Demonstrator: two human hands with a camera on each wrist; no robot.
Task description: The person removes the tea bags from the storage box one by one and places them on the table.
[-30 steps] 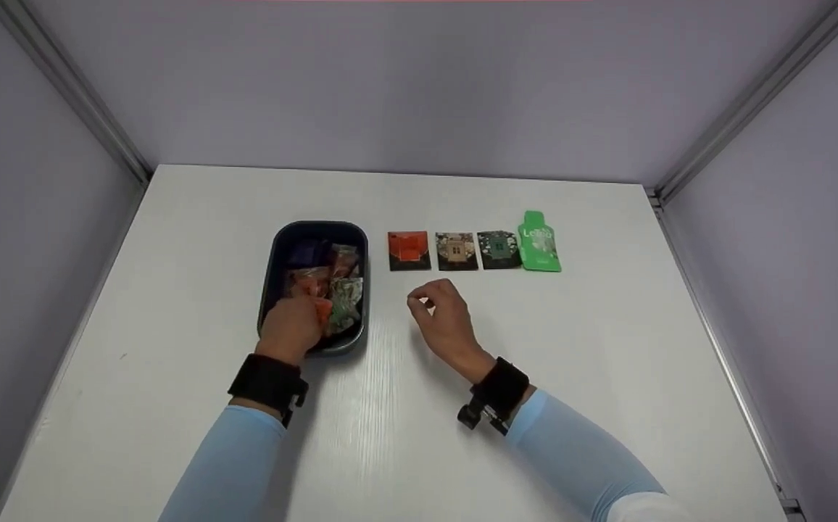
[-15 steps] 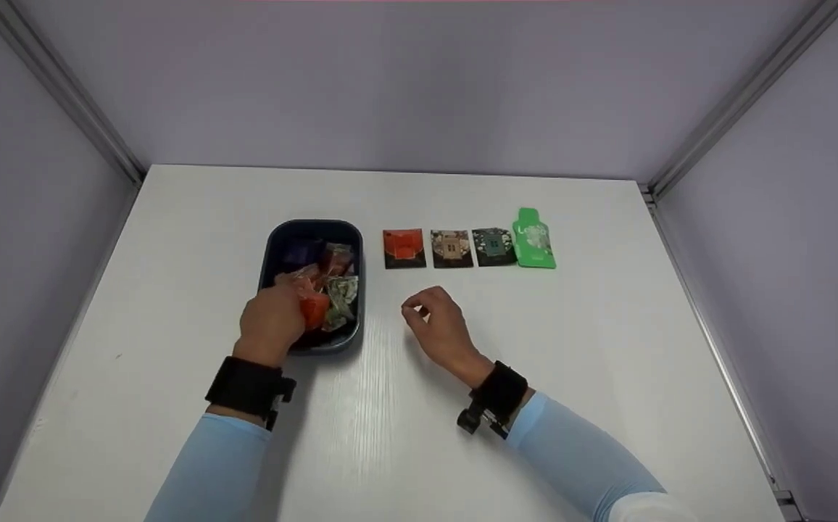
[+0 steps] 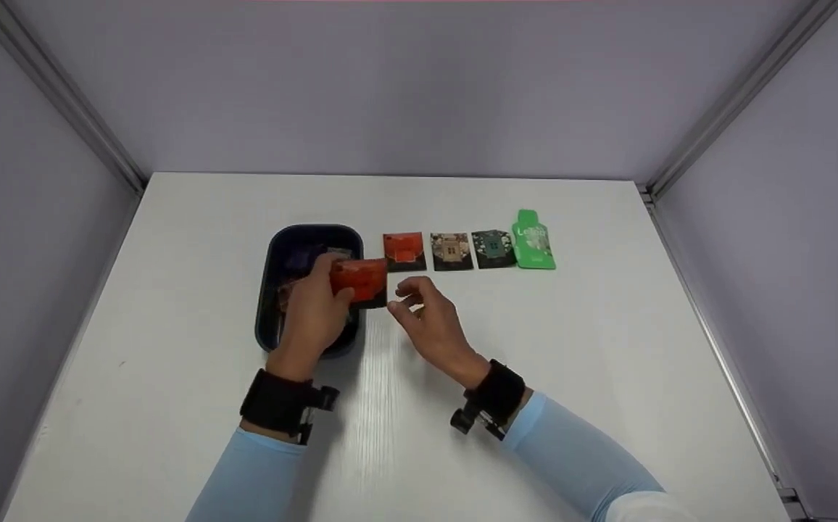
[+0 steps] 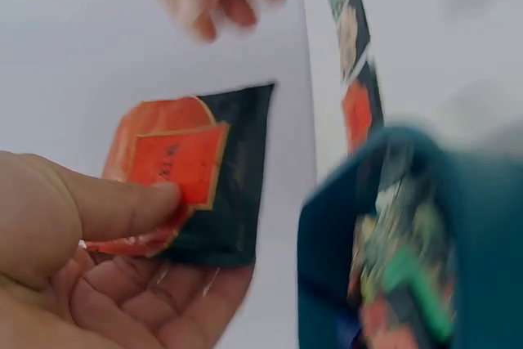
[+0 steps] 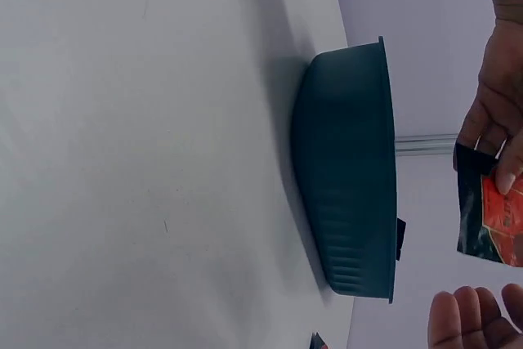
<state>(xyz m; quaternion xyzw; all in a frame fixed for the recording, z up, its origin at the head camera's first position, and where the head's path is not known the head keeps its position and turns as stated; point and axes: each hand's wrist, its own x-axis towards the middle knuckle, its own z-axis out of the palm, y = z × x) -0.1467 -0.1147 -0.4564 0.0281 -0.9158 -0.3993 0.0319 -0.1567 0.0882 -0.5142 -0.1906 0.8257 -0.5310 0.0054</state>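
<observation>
My left hand (image 3: 315, 308) pinches a red and black sachet (image 4: 184, 177) between thumb and fingers, above the right rim of a dark blue-green bin (image 3: 265, 304). Close to the sachet's right edge is my right hand (image 3: 433, 322), fingers loosely bent with nothing in them. In the right wrist view, its fingertips lie just short of the held sachet. Several small wrapped packets (image 4: 400, 259) lie inside the bin, partly covered by my left hand in the head view.
Right of the bin a row lies flat on the white table (image 3: 571, 348): a red sachet (image 3: 404, 251), a beige sachet (image 3: 451, 251), a dark green sachet (image 3: 494, 249) and a bright green pouch (image 3: 534, 241). Grey walls enclose the table at the back and sides.
My left hand has lifted the red and black sachet out of the bin and carried it rightward. My right hand's fingers have spread apart a little, near the sachet.
</observation>
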